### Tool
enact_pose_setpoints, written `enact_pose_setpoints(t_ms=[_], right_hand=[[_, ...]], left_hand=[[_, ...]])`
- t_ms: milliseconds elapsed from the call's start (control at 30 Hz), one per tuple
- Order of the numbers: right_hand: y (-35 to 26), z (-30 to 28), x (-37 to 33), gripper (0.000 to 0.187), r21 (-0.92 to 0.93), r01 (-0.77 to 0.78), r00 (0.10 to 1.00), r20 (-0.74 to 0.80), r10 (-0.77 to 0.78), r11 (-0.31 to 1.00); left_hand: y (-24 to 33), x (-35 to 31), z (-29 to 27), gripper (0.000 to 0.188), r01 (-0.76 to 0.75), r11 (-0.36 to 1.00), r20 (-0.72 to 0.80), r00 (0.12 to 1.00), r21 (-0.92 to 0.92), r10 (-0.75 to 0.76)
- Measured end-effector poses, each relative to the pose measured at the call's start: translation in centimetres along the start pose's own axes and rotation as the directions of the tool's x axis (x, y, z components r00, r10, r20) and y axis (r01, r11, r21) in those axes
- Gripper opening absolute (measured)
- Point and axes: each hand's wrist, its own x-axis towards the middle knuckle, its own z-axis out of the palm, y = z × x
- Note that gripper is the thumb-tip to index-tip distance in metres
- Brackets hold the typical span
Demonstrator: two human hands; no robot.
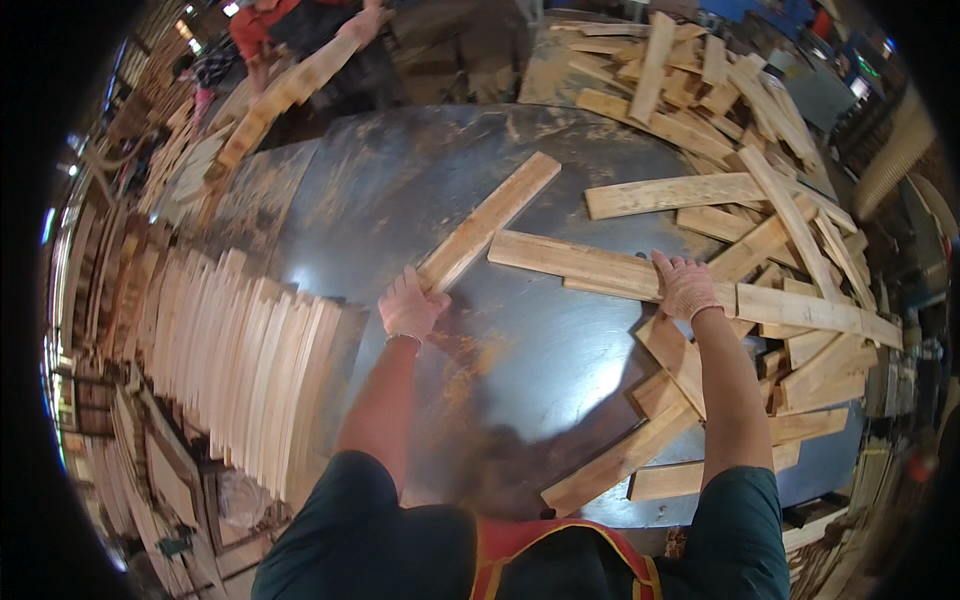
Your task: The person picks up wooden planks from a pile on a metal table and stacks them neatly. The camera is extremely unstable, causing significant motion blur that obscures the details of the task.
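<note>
My left hand (411, 305), in a light glove, is closed around the near end of a wooden board (492, 220). That board slants away to the far right over the dark metal table (420, 400). Out to the right, my right hand (686, 285), gloved too, grips another wooden board (570, 257) near its right end. This second board points left, its tip close beside the first board. A further strip of wood shows just under its near edge. The fingers of my right hand curl over the far edge, and the thumb side is partly hidden.
A jumbled heap of boards (755, 240) covers the table's right side and continues toward the back. On the left stands a tight row of boards (245, 350). Across the table at the far left, another person (268, 40) handles a stack of boards (290, 88). Sawdust (480, 360) dusts the tabletop.
</note>
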Motion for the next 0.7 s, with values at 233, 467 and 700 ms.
enact_pose_setpoints(t_ms=[233, 467, 700], right_hand=[[-4.7, -0.5, -4.0, 0.122, 0.839, 0.083, 0.937, 0.117, -0.329, 0.537], [-17.5, 0.6, -8.3, 0.104, 0.994, -0.113, 0.888, 0.107, -0.447, 0.015], [-34.6, 0.3, -9.5, 0.064, 0.886, -0.319, 0.899, 0.170, -0.404, -0.336]], left_hand=[[-14.1, -7.6, 0.3, 0.052, 0.646, -0.370, 0.497, 0.757, -0.668, 0.425], [-18.9, -22.5, 1.0, 0.051, 0.613, -0.510, 0.528, 0.787, -0.603, 0.321], [-21.5, -27.1, -0.3, 0.054, 0.604, -0.343, 0.511, 0.795, -0.719, 0.328]])
